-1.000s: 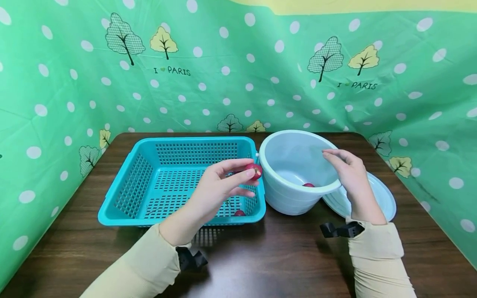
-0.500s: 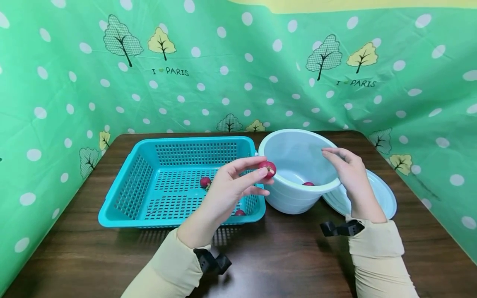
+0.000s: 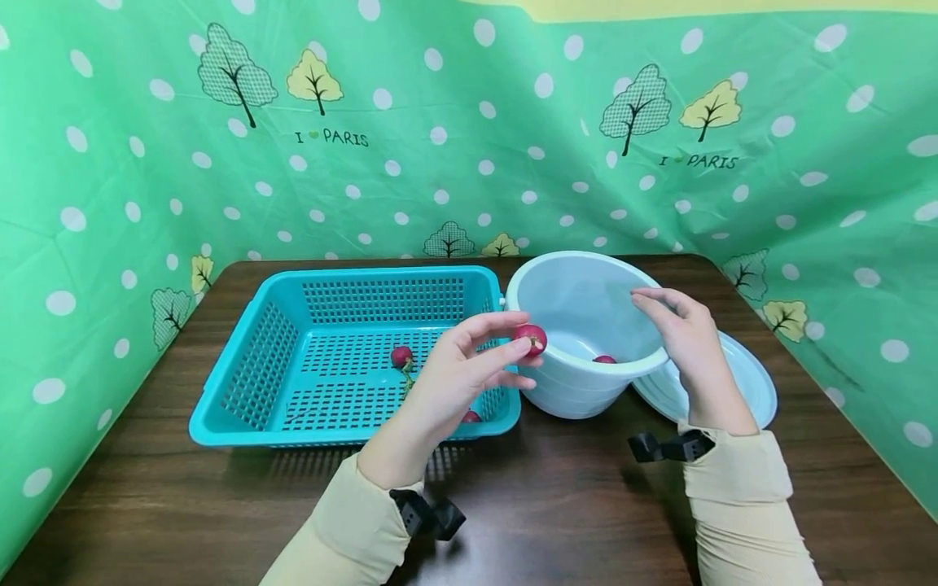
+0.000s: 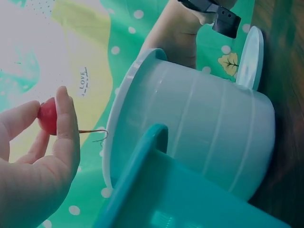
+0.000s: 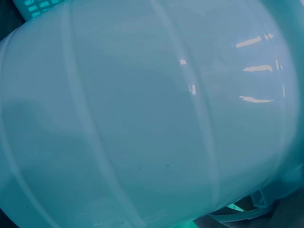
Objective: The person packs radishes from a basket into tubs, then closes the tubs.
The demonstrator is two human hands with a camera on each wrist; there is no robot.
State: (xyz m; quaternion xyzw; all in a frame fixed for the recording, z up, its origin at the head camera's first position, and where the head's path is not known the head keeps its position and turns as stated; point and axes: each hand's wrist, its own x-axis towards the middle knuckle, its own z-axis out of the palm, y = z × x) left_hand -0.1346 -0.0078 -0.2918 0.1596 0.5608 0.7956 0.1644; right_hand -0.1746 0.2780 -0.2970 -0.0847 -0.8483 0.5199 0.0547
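My left hand (image 3: pixel 469 366) pinches a red radish (image 3: pixel 531 339) between thumb and fingers, above the basket's right rim and close to the bucket. In the left wrist view the radish (image 4: pixel 47 116) shows its thin root tail. My right hand (image 3: pixel 681 330) is at the right rim of the pale blue bucket (image 3: pixel 579 382), fingers loosely bent over its opening, with nothing visible in them. Inside the bucket lies another radish (image 3: pixel 604 359). The turquoise basket (image 3: pixel 293 436) holds a radish (image 3: pixel 401 356) with a green stem and a second radish (image 3: pixel 471 416) near its front right corner.
A pale blue lid (image 3: pixel 751 378) lies on the dark wooden table (image 3: pixel 557 505), right of the bucket and partly behind the right hand. The bucket stands right beside the basket. A green dotted cloth (image 3: pixel 440 138) hangs around the table's back and sides.
My left hand has moved right with the radish, from over the basket toward the bucket, uncovering the stemmed radish in the basket. The right hand stays where it was.
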